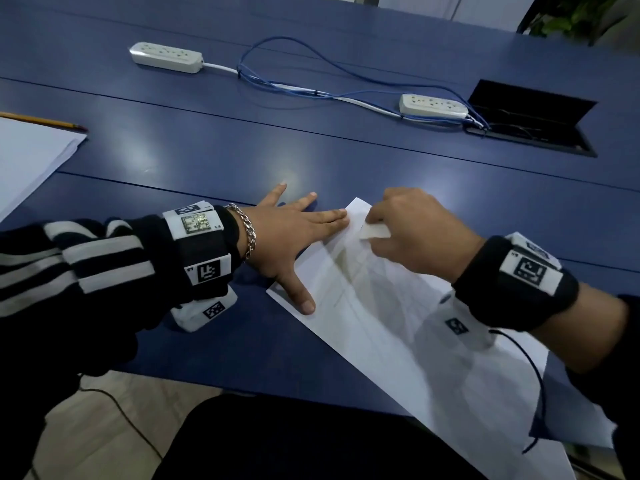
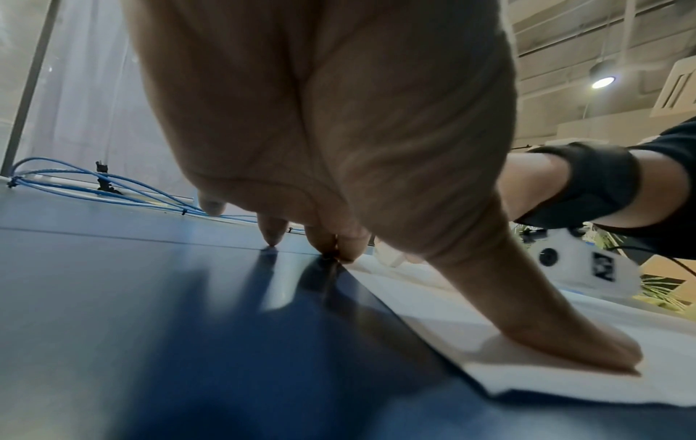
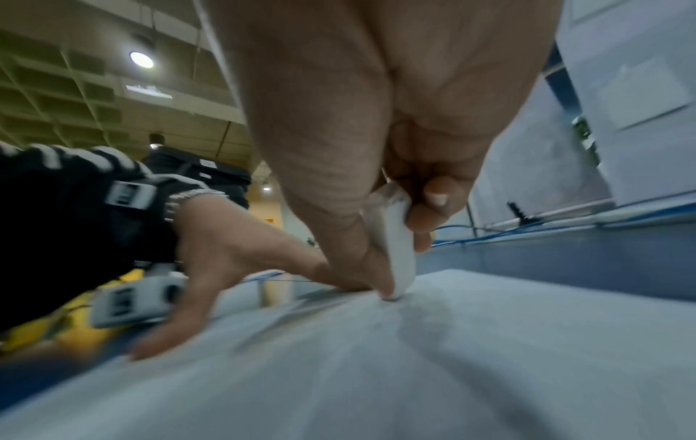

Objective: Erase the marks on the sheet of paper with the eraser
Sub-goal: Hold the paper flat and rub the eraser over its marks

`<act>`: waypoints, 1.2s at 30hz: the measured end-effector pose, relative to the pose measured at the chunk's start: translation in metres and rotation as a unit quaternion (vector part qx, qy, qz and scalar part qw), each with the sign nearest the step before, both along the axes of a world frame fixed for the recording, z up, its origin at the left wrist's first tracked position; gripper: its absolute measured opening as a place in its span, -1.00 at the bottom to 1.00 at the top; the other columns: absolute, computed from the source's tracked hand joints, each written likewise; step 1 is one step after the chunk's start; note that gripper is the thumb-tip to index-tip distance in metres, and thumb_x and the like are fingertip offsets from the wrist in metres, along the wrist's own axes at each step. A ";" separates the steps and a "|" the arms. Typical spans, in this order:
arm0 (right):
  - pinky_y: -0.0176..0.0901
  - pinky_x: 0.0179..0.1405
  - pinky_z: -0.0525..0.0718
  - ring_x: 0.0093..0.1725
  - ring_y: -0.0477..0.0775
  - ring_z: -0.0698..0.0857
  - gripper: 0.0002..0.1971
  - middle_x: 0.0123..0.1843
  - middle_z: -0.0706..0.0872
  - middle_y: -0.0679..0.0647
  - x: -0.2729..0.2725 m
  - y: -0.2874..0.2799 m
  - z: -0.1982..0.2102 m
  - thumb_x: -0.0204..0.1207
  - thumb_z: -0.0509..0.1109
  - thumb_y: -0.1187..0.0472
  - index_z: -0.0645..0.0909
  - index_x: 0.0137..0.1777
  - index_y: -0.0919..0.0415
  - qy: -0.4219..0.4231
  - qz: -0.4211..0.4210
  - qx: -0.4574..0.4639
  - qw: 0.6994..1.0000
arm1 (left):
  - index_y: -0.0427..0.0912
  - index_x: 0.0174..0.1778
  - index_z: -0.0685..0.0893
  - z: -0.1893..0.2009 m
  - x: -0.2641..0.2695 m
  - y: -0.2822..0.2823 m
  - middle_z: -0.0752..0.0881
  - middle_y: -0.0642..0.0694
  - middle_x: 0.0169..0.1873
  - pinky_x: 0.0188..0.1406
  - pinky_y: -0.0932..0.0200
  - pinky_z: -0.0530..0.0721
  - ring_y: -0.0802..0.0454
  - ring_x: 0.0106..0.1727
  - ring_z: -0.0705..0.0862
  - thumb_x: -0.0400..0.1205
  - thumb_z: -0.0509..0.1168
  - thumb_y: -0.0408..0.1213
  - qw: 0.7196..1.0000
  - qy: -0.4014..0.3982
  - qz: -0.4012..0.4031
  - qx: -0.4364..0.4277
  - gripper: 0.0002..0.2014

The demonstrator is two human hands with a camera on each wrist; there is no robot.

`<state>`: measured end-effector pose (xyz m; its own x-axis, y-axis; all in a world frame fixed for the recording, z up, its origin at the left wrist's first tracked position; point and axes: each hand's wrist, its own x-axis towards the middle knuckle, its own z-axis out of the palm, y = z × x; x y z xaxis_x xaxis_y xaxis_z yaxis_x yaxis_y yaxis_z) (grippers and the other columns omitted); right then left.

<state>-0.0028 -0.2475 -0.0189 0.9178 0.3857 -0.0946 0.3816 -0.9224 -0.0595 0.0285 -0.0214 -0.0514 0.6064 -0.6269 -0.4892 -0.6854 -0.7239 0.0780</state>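
At the left edge of a blue table [image 1: 207, 140], a stack of white paper [image 1: 27, 161] lies with a yellow pencil [image 1: 45, 121] just beyond it. Farther back, a white power strip [image 1: 166, 57] trails its cord toward a bundle of blue cables [image 1: 294, 74].

Nearer the camera, a person's left hand [image 1: 287, 237], in a striped black sleeve [image 1: 86, 265] with a chain bracelet [image 1: 247, 230] at the wrist, lies flat with fingers straight and spread. Its thumb [image 2: 557, 321] and the tips of the longer fingers press on the left edge of a sheet of paper [image 1: 398, 327], while the other fingertips touch bare table.

The sheet runs diagonally from near the table's middle to the near right edge, which it overhangs. Faint pencil lines show on it; the marks are too pale to make out clearly.

Just right of the left fingertips, the right hand [image 1: 415, 233] pinches a white eraser [image 3: 391, 241] between thumb and curled fingers, its lower end touching the paper near the sheet's far corner. The two hands sit close together, not touching.

Beyond them to the right, a second power strip [image 1: 433, 105] rests beside an open black cable hatch [image 1: 530, 119] in the tabletop.
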 end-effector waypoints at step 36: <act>-0.07 -0.12 0.54 -0.06 0.19 0.66 -0.85 -0.02 0.61 0.09 -0.048 0.040 -0.006 0.50 0.42 0.14 0.71 0.00 0.17 0.015 0.112 0.052 0.992 | 0.23 0.81 -0.38 0.002 0.001 -0.005 -0.38 0.37 0.77 0.54 -0.59 -0.54 -0.20 0.81 -0.43 -0.03 0.42 0.76 1.000 -0.004 0.006 0.004 0.64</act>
